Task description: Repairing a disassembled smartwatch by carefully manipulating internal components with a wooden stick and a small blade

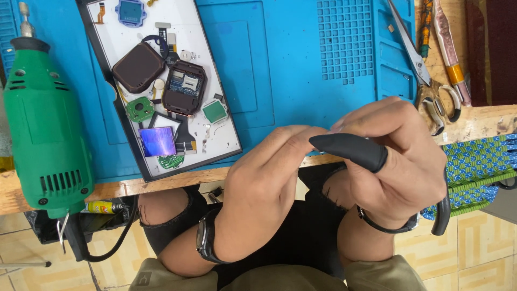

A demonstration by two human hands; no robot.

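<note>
Left hand: my fingers curl together, touching my right fingertips.
Right hand: my thumb wears a black cot.
Tray: beyond my left hand.
Scissors: above my right hand.

Bright even light, soft shadows, sharp focus

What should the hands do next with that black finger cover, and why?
Probably seat it fully. The left hand is pinching at the tip of the black finger cover on a finger of the right hand, and both hands are off the white tray of small watch parts, so nothing else is in hand.
</note>
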